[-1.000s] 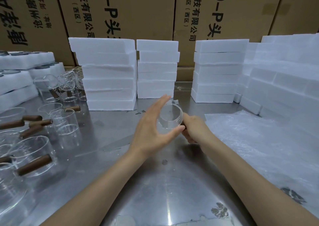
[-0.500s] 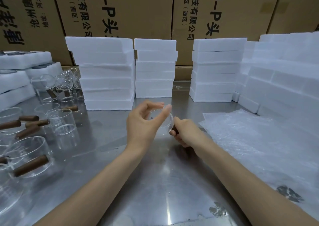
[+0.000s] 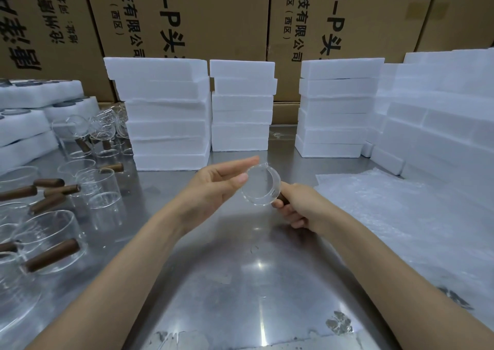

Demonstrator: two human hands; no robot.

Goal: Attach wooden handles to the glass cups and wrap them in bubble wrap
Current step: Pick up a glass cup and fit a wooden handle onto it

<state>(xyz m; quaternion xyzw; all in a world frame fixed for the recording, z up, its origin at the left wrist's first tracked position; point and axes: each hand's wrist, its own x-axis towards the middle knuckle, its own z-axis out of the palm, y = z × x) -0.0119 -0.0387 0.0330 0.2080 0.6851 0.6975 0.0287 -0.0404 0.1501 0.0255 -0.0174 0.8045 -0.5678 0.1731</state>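
One glass cup [image 3: 261, 186], fingertips [image 3: 242, 179] touching

Packing warehouse: printed cartons [image 3: 187, 23], foam stacks [image 3: 165, 114], steel table [image 3: 240, 282].

counter [image 3: 248, 290]: bare steel, glare and scuffs near front edge.
foam blocks [image 3: 167, 114]: white, stacked in columns along the back and right.
foam trays [image 3: 29, 114]: white, stacked far left.
cardboard boxes [image 3: 192, 15]: brown, printed black characters, stood behind the foam.
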